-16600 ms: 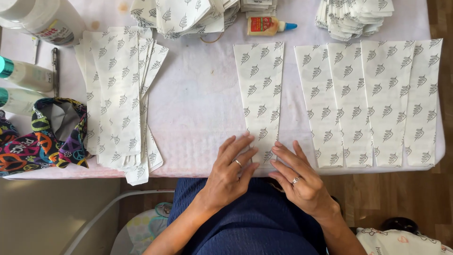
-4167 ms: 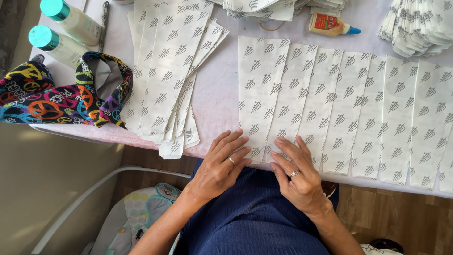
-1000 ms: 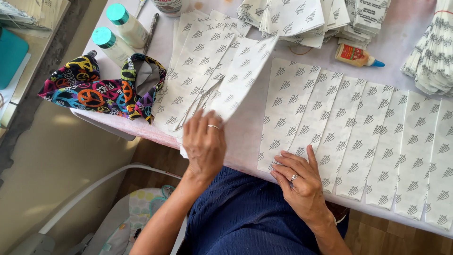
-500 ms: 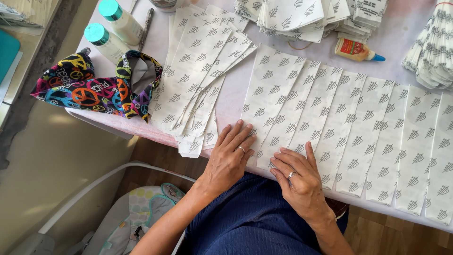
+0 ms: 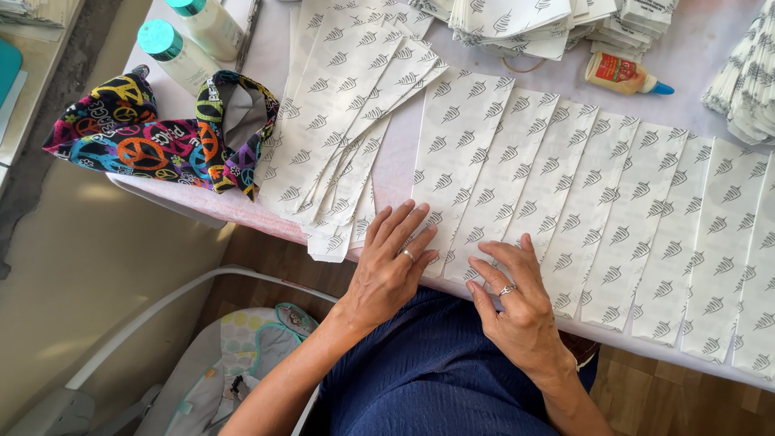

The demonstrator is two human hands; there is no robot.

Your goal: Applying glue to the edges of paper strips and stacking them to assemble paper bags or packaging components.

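Hands: we are pressing both palms flat at the near edge of the table (image 5: 565, 89), fingers spread, pinching nothing.
Left hand: our left hand (image 5: 394, 266) is lying open on the lower end of the leftmost strip (image 5: 462, 153), a tapered white paper piece printed with small grey leaf marks; a ring is showing on one finger.
Right hand: our right hand (image 5: 517, 303) is resting open, fingers fanned, on the bottom ends of the next strips, just beside the left hand; it too is wearing a ring.
Row of strips: we are facing a row of printed strips (image 5: 630, 210) lying side by side, edges overlapping, running from the leftmost strip off to the right along the table's front edge.
Loose pile: an untidy pile of strips (image 5: 339, 121) is lying just left of the row, its lower tips hanging over the table edge.
Far side: folded stacks of printed paper (image 5: 525, 24) are sitting at the back, with a small glue bottle (image 5: 626, 74) lying on its side near them and another stack (image 5: 747, 81) at the right.
Left corner: a bright peace-sign cloth (image 5: 153, 141) is draping the corner, touching two teal-capped bottles (image 5: 178, 52).
Below: a blue garment (image 5: 428, 371) is covering our lap.
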